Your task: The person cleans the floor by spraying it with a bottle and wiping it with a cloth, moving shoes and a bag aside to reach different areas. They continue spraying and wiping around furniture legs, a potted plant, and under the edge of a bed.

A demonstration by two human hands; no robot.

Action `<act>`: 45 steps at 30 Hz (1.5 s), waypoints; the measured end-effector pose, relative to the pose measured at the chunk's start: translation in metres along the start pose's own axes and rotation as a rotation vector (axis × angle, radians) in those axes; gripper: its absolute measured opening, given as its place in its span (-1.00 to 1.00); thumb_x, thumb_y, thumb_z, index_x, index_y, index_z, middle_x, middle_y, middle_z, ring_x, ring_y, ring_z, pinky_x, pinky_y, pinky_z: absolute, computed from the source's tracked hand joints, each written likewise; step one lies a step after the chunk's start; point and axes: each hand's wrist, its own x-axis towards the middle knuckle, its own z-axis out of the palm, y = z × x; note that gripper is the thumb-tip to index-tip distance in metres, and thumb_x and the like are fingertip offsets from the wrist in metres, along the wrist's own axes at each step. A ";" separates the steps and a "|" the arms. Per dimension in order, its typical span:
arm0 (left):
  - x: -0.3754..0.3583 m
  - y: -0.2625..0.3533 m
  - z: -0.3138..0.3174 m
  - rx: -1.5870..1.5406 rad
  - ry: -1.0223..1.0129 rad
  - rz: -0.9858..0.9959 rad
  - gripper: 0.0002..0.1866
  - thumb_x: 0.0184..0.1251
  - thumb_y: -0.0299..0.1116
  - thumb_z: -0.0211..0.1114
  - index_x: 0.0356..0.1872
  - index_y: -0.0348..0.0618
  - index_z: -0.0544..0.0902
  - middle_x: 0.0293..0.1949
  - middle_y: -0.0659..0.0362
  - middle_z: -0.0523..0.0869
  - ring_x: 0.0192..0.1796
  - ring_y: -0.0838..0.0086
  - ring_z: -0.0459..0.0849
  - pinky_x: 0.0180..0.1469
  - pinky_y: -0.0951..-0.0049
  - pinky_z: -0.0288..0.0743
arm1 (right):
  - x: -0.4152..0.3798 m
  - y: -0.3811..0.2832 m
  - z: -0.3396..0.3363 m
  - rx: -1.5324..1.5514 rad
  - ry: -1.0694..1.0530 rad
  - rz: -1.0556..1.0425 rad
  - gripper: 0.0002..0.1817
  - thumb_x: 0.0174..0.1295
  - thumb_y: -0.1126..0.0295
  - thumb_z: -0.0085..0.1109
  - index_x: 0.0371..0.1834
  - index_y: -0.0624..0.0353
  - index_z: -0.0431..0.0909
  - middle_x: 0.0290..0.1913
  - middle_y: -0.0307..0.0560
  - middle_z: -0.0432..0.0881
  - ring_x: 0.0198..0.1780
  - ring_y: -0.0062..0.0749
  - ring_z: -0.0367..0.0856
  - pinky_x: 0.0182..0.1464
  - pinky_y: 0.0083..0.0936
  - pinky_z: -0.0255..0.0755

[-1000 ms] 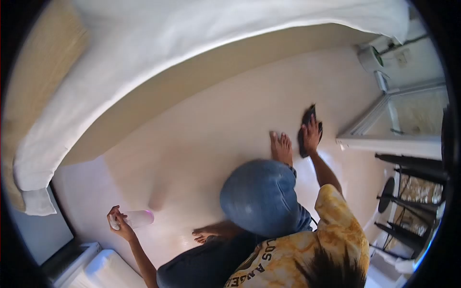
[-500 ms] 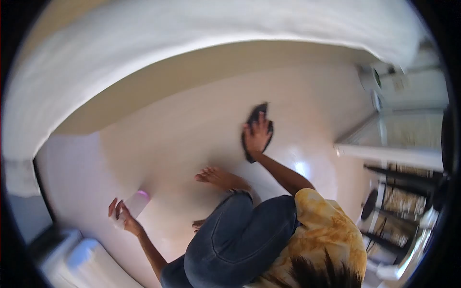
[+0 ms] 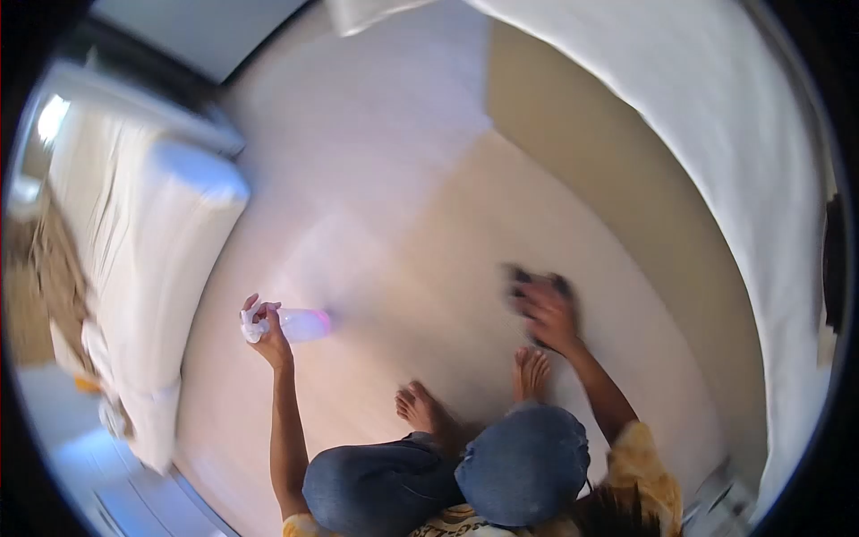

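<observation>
My left hand [image 3: 274,344] is closed round the white trigger head of a spray bottle [image 3: 304,325]. The bottle is translucent, with a pink end pointing right, just over or on the pale floor [image 3: 403,268]. Smeared by motion, my right hand [image 3: 553,320] lies over a dark cloth [image 3: 562,285] against the floor. Black edges of the cloth show past the fingers, and the palm hides the rest.
My bare feet [image 3: 420,404] and bent knees in jeans [image 3: 528,465] are close below my hands. A cream-covered piece of furniture [image 3: 134,233] stands at the left. White fabric [image 3: 716,170] hangs along the right, above a shaded strip of floor.
The view has swung round to the left. My right hand and the dark cloth are now nearer my feet. The spray bottle has stayed in my left hand.
</observation>
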 end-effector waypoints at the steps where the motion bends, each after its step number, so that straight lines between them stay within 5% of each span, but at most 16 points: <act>1: -0.001 -0.009 0.018 0.023 0.091 -0.019 -0.66 0.27 -0.52 0.18 0.07 -0.32 0.45 -0.35 0.16 0.61 -0.25 0.50 0.57 -0.05 0.43 0.44 | -0.034 0.056 -0.022 -0.032 0.152 0.127 -0.61 0.01 0.55 0.11 -0.02 0.18 0.61 0.24 0.05 0.47 0.30 -0.06 0.36 0.37 -0.14 0.13; 4: -0.001 -0.059 0.051 0.022 0.379 -0.093 -0.68 0.27 -0.50 0.19 0.04 -0.32 0.46 -0.32 0.16 0.61 -0.23 0.50 0.56 -0.04 0.42 0.43 | -0.092 0.182 -0.084 -0.551 0.437 0.589 -0.58 0.29 0.25 -0.03 0.10 0.31 0.47 0.29 0.11 0.37 0.39 -0.01 0.18 0.38 -0.10 0.07; 6: 0.007 -0.083 0.064 0.075 0.556 -0.109 -0.72 0.28 -0.46 0.19 -0.01 -0.31 0.47 -0.29 0.15 0.61 -0.21 0.49 0.57 0.00 0.41 0.41 | -0.047 0.213 -0.100 -0.903 0.325 1.379 -0.39 0.37 0.03 -0.04 0.27 0.32 0.31 0.35 0.10 0.29 0.40 -0.05 0.15 0.39 -0.12 0.03; 9: 0.009 -0.067 0.105 0.025 0.541 -0.117 -0.61 0.24 -0.51 0.16 0.12 -0.29 0.42 -0.30 0.16 0.59 -0.20 0.49 0.54 -0.05 0.44 0.42 | 0.045 0.258 -0.045 -0.679 0.651 0.762 -0.44 0.37 0.08 -0.05 0.23 0.34 0.35 0.37 0.09 0.26 0.41 -0.02 0.13 0.39 -0.12 0.05; 12: -0.009 -0.065 0.078 -0.049 0.559 -0.125 -0.58 0.22 -0.53 0.13 0.14 -0.29 0.40 -0.29 0.14 0.60 -0.20 0.48 0.55 -0.06 0.41 0.45 | 0.203 0.131 -0.023 -0.648 0.374 0.301 -0.67 0.31 0.28 0.03 -0.15 0.40 0.53 0.37 0.16 0.24 0.40 0.07 0.14 0.40 -0.10 0.06; 14: -0.013 -0.062 0.069 -0.032 0.570 -0.137 -0.58 0.20 -0.56 0.10 0.13 -0.28 0.41 -0.27 0.11 0.59 -0.19 0.44 0.57 -0.06 0.37 0.48 | 0.312 0.109 0.018 -0.529 0.450 0.032 -0.73 0.27 0.30 0.08 -0.17 0.32 0.56 0.37 0.10 0.26 0.40 0.01 0.15 0.37 -0.07 0.08; 19: -0.008 -0.062 0.064 -0.004 0.602 -0.168 -0.58 0.19 -0.60 0.05 0.14 -0.30 0.38 -0.29 0.10 0.61 -0.18 0.42 0.57 0.00 0.37 0.41 | 0.524 -0.002 0.158 -0.328 0.180 -0.173 -0.68 0.21 0.18 0.05 -0.11 0.12 0.61 0.43 -0.19 0.19 0.44 -0.28 0.12 0.29 0.20 -0.02; 21: -0.009 -0.051 0.066 -0.017 0.607 -0.190 -0.58 0.20 -0.59 0.06 0.14 -0.30 0.38 -0.28 0.10 0.61 -0.19 0.42 0.57 -0.01 0.37 0.42 | 0.521 -0.072 0.202 -0.269 -0.042 -0.313 -0.68 0.24 0.19 -0.03 -0.10 0.10 0.61 0.45 -0.22 0.17 0.46 -0.32 0.08 0.32 0.22 -0.05; 24: -0.017 -0.052 0.061 0.013 0.543 -0.151 -0.58 0.21 -0.58 0.08 0.14 -0.28 0.40 -0.28 0.10 0.61 -0.20 0.42 0.57 -0.02 0.36 0.42 | 0.454 -0.136 0.254 -0.130 -0.318 -0.550 -0.50 0.27 0.23 -0.11 0.27 0.14 0.37 0.45 -0.27 0.17 0.46 -0.39 0.10 0.37 0.16 -0.06; 27: -0.023 -0.062 0.034 0.060 0.603 -0.133 -0.59 0.22 -0.55 0.12 0.13 -0.27 0.42 -0.28 0.12 0.61 -0.20 0.45 0.57 -0.02 0.40 0.43 | 0.345 -0.156 0.263 -0.016 -0.492 -0.585 -0.36 0.28 0.26 -0.15 0.44 0.17 0.04 0.42 -0.02 0.20 0.45 -0.30 0.11 0.35 0.14 -0.01; 29: -0.036 -0.076 0.010 0.069 0.755 -0.065 -0.60 0.23 -0.54 0.13 0.13 -0.27 0.42 -0.29 0.12 0.61 -0.20 0.46 0.57 -0.02 0.41 0.44 | 0.253 -0.159 0.232 -0.302 -0.605 -0.743 -0.33 0.24 0.25 -0.07 0.43 0.18 0.08 0.42 0.00 0.19 0.44 -0.27 0.14 0.35 0.04 0.06; 32: -0.036 -0.084 -0.004 -0.015 0.815 -0.153 -0.63 0.26 -0.47 0.15 0.10 -0.30 0.43 -0.25 0.10 0.58 -0.18 0.42 0.56 -0.02 0.38 0.46 | 0.161 -0.121 0.187 -0.012 -0.682 -0.872 -0.41 0.15 0.30 0.00 0.33 0.08 0.30 0.46 -0.17 0.15 0.45 -0.28 0.11 0.34 0.06 0.10; 36: -0.039 -0.109 -0.003 -0.055 0.759 -0.222 -0.59 0.20 -0.55 0.09 0.12 -0.27 0.42 -0.30 0.14 0.59 -0.21 0.46 0.56 -0.05 0.42 0.45 | 0.233 -0.088 0.193 -0.356 -0.651 -0.782 -0.37 0.16 0.32 -0.04 0.39 0.05 0.20 0.44 -0.20 0.18 0.45 -0.27 0.10 0.25 0.20 0.18; 41: -0.044 -0.127 -0.003 -0.118 0.798 -0.168 -0.58 0.16 -0.56 0.09 0.10 -0.29 0.45 -0.33 0.17 0.58 -0.23 0.51 0.53 -0.10 0.47 0.43 | 0.383 -0.094 0.234 -0.295 -0.105 -0.277 -0.43 0.23 0.25 0.03 0.36 0.00 0.27 0.51 -0.36 0.03 0.48 -0.27 0.02 0.29 0.22 0.07; 44: -0.035 -0.114 -0.002 -0.162 0.823 -0.258 -0.56 0.11 -0.56 0.10 0.10 -0.22 0.47 -0.34 0.21 0.57 -0.25 0.55 0.53 -0.14 0.51 0.43 | 0.330 -0.160 0.252 -0.249 -0.243 -0.206 -0.45 0.19 0.17 0.12 0.29 -0.04 0.38 0.52 -0.35 0.00 0.49 -0.23 0.02 0.31 0.29 -0.02; 45: -0.028 -0.109 0.001 -0.177 0.831 -0.251 -0.58 0.13 -0.55 0.13 0.09 -0.22 0.48 -0.34 0.21 0.57 -0.25 0.57 0.53 -0.15 0.52 0.43 | 0.292 -0.158 0.264 -0.155 -0.318 -0.367 -0.45 0.15 0.10 0.16 0.25 -0.09 0.43 0.53 -0.34 -0.04 0.50 -0.19 -0.03 0.32 0.35 -0.09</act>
